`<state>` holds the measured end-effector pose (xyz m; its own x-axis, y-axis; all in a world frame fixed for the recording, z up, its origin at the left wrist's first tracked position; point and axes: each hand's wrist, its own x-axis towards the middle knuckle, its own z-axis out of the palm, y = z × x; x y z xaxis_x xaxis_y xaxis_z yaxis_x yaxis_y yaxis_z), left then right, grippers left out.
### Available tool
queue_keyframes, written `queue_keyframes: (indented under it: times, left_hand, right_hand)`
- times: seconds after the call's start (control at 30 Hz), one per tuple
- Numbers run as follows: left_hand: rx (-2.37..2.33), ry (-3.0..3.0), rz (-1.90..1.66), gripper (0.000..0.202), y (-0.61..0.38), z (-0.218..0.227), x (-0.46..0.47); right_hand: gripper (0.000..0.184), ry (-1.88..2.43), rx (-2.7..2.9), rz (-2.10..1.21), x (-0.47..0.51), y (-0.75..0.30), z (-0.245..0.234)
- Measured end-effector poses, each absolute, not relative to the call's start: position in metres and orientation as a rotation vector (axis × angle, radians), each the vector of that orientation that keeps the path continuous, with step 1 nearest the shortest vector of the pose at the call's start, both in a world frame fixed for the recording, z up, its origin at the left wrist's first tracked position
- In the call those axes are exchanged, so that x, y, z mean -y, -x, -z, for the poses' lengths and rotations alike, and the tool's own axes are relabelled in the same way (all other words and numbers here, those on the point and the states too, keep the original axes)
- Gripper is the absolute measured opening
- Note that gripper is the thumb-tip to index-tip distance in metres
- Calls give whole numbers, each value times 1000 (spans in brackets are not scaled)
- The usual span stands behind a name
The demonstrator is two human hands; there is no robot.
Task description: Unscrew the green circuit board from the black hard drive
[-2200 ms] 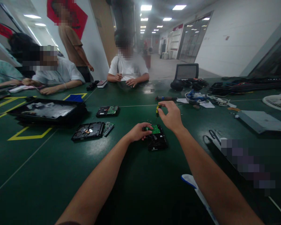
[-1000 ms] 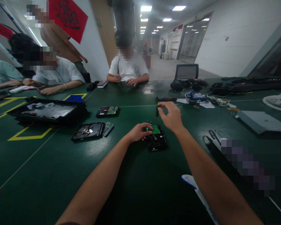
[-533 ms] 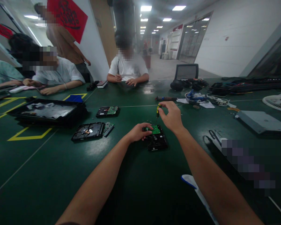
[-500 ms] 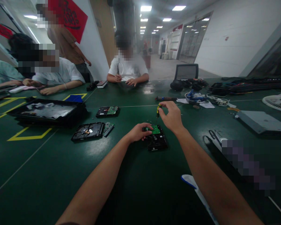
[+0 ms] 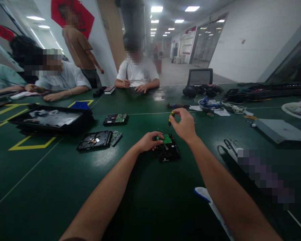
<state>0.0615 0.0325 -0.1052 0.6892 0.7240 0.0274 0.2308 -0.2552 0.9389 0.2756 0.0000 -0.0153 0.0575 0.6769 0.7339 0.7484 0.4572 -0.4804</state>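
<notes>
A black hard drive [image 5: 168, 152] lies on the green table in front of me, with a green circuit board [image 5: 167, 139] on its far half. My left hand [image 5: 150, 142] grips the drive's left side, its fingers reaching over the board's edge. Above the far end of the drive, my right hand [image 5: 182, 123] pinches a small yellow-and-black screwdriver [image 5: 170, 118], held upright with its shaft pointing down at the board. Whether the tip touches a screw is too small to tell. A few tiny screws [image 5: 160, 130] lie just beyond the drive.
To the left are another hard drive [image 5: 95, 140], a loose circuit board [image 5: 116, 138], a further drive [image 5: 115, 119] and a black tray [image 5: 51, 118]. A larger screwdriver [image 5: 177, 106] lies beyond my right hand. A grey metal box [image 5: 282, 130] stands right. Co-workers sit across the table.
The screwdriver has turned slightly in my right hand's fingers, which have shifted a little. My left hand and the hard drive stay put. A standing person in the background has moved right.
</notes>
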Motion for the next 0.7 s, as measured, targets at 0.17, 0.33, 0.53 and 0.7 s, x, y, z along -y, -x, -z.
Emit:
queue_keyframes:
  times: [0.17, 0.33, 0.53, 0.7]
  left_hand:
    - [-758, -1811, -562, 31, -61, 106, -33]
    - [-775, -1804, -556, 33, -61, 105, -33]
    - [-768, -1814, -554, 34, -61, 103, -32]
    - [-759, -1821, -561, 33, -61, 105, -32]
  right_hand:
    - [15, 1225, 1687, 54, 0, -276, 15]
    - [18, 1238, 1687, 125, 1, -275, 14]
    - [14, 1251, 1661, 73, 0, -276, 15]
    - [17, 1216, 1701, 87, 1, -276, 14]
